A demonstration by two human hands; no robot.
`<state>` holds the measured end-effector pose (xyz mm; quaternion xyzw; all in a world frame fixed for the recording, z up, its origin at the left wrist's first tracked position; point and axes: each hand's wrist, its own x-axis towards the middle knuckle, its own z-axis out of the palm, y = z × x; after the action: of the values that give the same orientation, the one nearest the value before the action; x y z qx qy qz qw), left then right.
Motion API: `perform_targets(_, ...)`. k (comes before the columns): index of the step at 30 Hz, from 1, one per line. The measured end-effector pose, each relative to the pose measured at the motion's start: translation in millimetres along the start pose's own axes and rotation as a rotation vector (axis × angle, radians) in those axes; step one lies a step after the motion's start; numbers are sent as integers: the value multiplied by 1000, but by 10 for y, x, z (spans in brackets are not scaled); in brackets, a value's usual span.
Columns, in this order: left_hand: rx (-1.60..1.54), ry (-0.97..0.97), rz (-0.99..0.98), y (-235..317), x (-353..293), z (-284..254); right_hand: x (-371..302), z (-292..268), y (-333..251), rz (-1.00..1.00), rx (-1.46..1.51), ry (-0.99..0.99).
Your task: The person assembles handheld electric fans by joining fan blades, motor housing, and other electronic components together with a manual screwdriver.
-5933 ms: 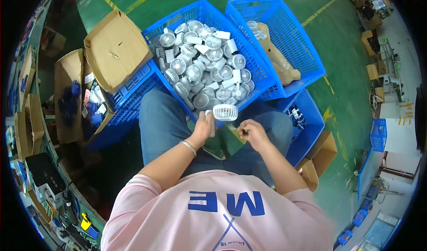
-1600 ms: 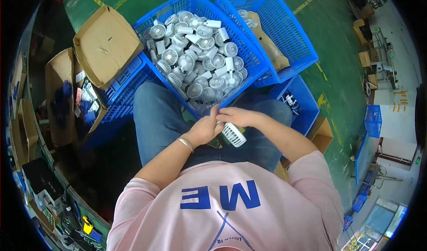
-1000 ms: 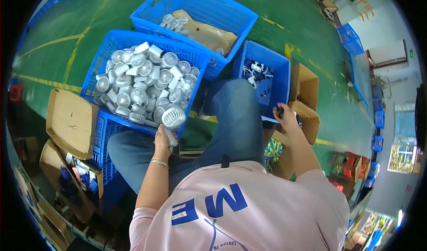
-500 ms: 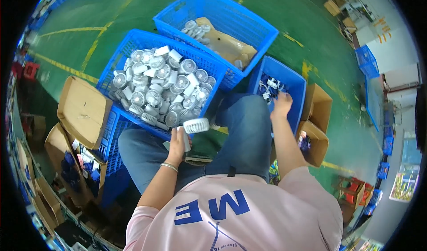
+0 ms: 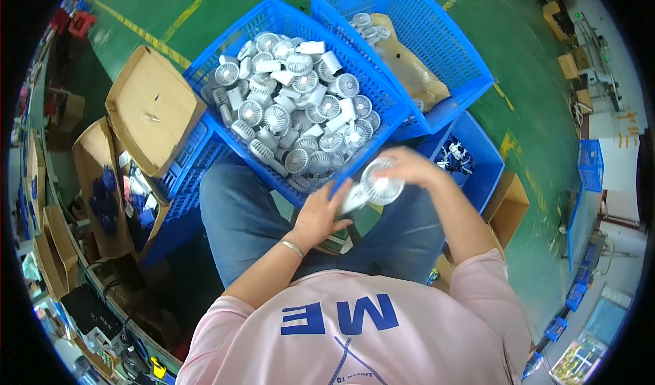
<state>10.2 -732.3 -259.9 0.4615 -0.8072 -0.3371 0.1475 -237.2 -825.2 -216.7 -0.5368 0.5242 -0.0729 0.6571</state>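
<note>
My left hand [image 5: 319, 213] is closed round the handle of a white handheld fan [image 5: 383, 186], held above my lap with its round head pointing right. My right hand [image 5: 414, 167] is at the upper right edge of the fan head, its fingers bent and somewhat blurred. Whatever these fingers hold is too small or hidden to make out. Just beyond the fan stands a blue basket [image 5: 404, 121] heaped with white handheld fans [image 5: 300, 105]. To the right, a blue bin [image 5: 483, 146] contains small white and dark pieces [image 5: 456, 158], partly hidden by my right arm.
A second blue basket [image 5: 471, 61] at the far right holds a brown sheet [image 5: 408, 64] and a few fans. Cardboard boxes [image 5: 155, 109] stand to my left on and beside a blue crate [image 5: 187, 173]. Another carton [image 5: 508, 204] is beside my right arm.
My right hand has come out of the blue bin and moved left to the fan head. My left hand has brought the fan to the right. The whole view has shifted.
</note>
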Motion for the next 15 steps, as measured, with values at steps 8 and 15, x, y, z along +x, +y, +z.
perform_targets(8, -1092, 58, -987, -668, 62, 187, 1021, -1481, 766, -11, 363, 1293)
perform_targets(15, -634, -100, -833, -599, -65, 282, 1957, -1328, 862, 71, -63, 1602)
